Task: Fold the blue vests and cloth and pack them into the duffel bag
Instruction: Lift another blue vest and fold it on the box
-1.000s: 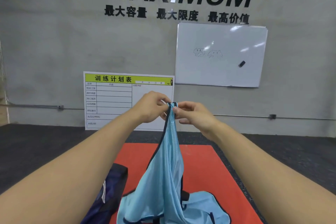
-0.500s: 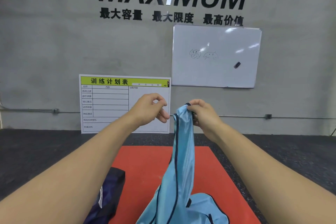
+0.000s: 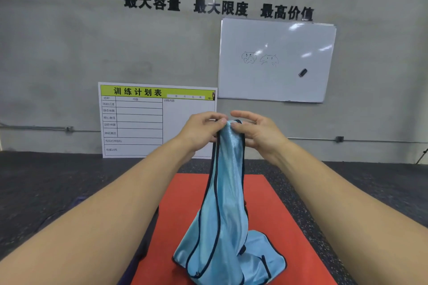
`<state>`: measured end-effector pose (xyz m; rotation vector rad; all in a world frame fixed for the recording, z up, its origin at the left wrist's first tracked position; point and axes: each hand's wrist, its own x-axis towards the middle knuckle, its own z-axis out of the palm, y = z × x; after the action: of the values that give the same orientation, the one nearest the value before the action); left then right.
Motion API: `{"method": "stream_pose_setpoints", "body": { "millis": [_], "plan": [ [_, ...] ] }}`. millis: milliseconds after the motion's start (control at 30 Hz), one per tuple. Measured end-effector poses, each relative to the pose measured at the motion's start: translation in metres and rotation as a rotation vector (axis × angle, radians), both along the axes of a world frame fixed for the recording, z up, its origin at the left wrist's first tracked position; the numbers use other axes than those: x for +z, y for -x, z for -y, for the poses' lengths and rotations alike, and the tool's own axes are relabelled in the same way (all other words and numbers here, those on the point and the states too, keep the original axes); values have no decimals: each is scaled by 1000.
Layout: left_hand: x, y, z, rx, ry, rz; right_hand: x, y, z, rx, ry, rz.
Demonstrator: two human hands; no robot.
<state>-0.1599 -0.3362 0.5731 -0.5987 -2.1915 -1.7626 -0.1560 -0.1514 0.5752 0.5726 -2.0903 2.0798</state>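
A grey concrete wall (image 3: 58, 41) with black lettering faces me, and a flat red rectangular mat (image 3: 284, 227) lies on the dark floor. Over the mat hangs a shiny light blue vest with dark piping (image 3: 228, 203), its lower end heaped there. My left hand (image 3: 202, 131) and right hand (image 3: 257, 132) both pinch its top edge, fingertips nearly meeting.

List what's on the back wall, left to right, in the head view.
Training plan chart → left hand → top of the blue vest → right hand → whiteboard → black eraser on the whiteboard.
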Motion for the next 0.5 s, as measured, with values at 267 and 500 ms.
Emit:
{"method": "stream_pose_setpoints", "body": {
  "millis": [267,500],
  "plan": [
    [3,7,3,212,93,-113,1,-4,-1,-166,-17,21],
    [-1,8,1,53,68,-121,-2,2,-5,-14,-150,65]
  ]
}}
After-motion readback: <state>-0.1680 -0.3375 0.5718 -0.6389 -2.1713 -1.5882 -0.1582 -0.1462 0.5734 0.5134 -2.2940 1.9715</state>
